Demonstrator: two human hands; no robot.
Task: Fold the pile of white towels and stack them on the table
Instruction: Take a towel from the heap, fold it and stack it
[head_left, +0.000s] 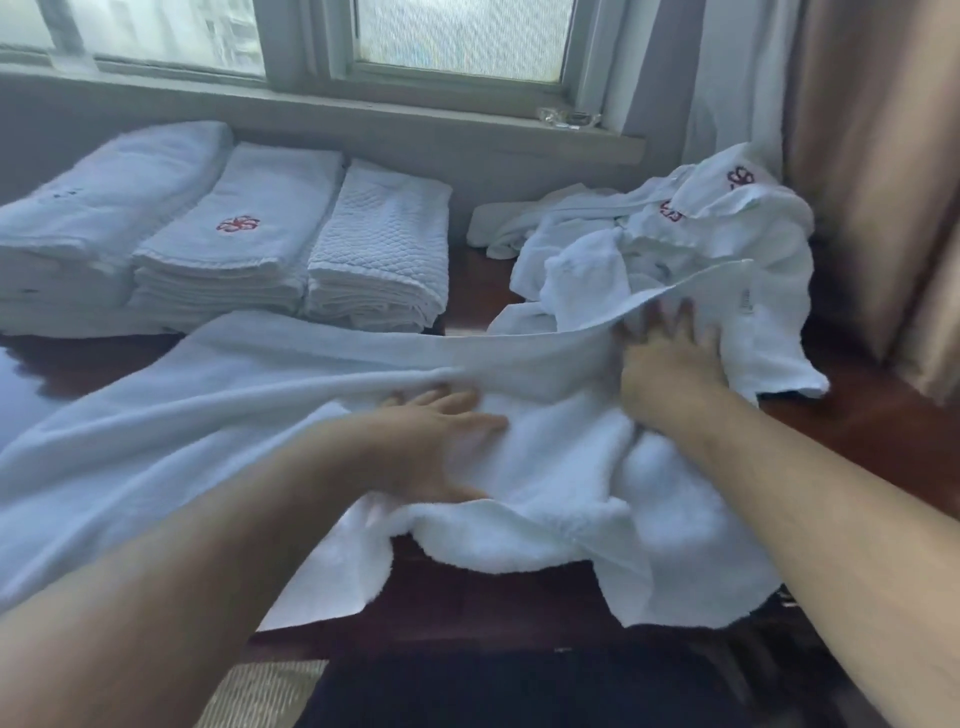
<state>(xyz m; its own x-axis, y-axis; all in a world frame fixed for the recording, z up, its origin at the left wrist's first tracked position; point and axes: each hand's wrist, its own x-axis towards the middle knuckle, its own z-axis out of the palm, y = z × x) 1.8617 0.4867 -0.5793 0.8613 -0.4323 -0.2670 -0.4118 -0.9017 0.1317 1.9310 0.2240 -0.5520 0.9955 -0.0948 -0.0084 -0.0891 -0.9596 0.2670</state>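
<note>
1. A big white fluffy towel lies spread over the dark brown wooden counter, near the person. It is not folded yet, and its near right part is bunched up.
2. The left hand lies flat on the middle of the towel. Its fingers are spread out and press down. They grip nothing.
3. The right hand is on the right end of the towel, beside a raised edge. It looks blurry, so I cannot tell if its fingers hold the edge or just push it.
4. I think the step right now is smoothing the towel flat before the first fold.
5. The next move likely needs the lumpy near part pulled flat. Then an edge must be grabbed and laid over so the sides match.
6. Three neat stacks of folded white towels sit far to the left, close together.
7. A messy pile of white towels waits far to the right. So there is more folding to do.
8. A red flower-shaped mark is sewn on the middle stack. Marks like it show on the messy pile. A small tag on the raised edge is too blurry to read.
</note>
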